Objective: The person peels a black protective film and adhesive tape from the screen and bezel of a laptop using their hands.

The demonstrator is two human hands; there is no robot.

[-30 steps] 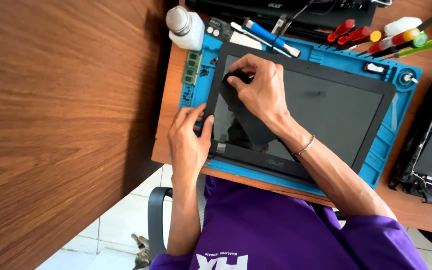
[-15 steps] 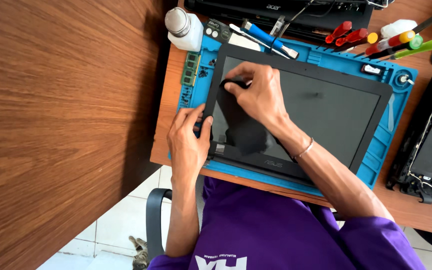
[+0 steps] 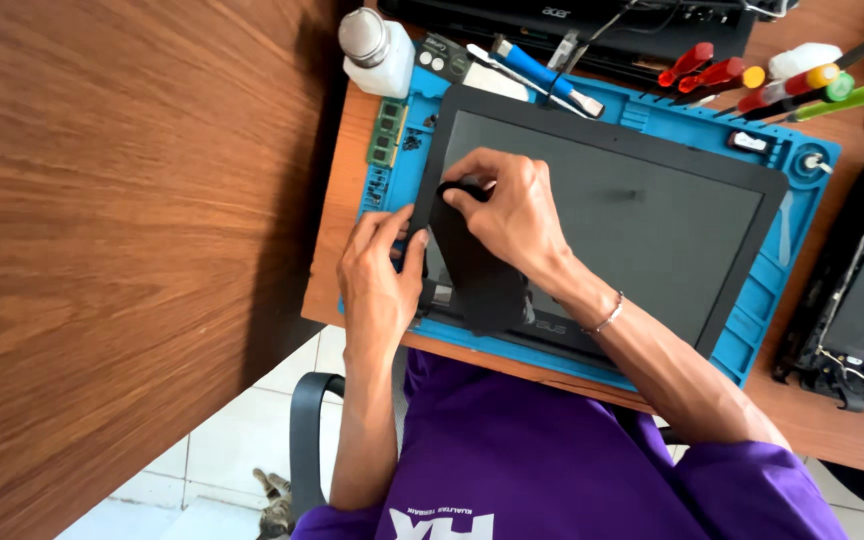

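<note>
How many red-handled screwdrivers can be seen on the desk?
3: two red-handled screwdrivers lie side by side above the blue mat, a third, yellow-capped, just right of them. Others may be hidden.

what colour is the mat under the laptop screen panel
Bright blue: the rubbery work mat with small tray compartments, clearest in the head view.

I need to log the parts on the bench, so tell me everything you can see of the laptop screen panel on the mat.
The laptop screen panel is a flat, dark grey rectangle in a black bezel, lying face up on the blue mat. The left hand presses its left edge; the right hand holds a black strip against it.
</note>
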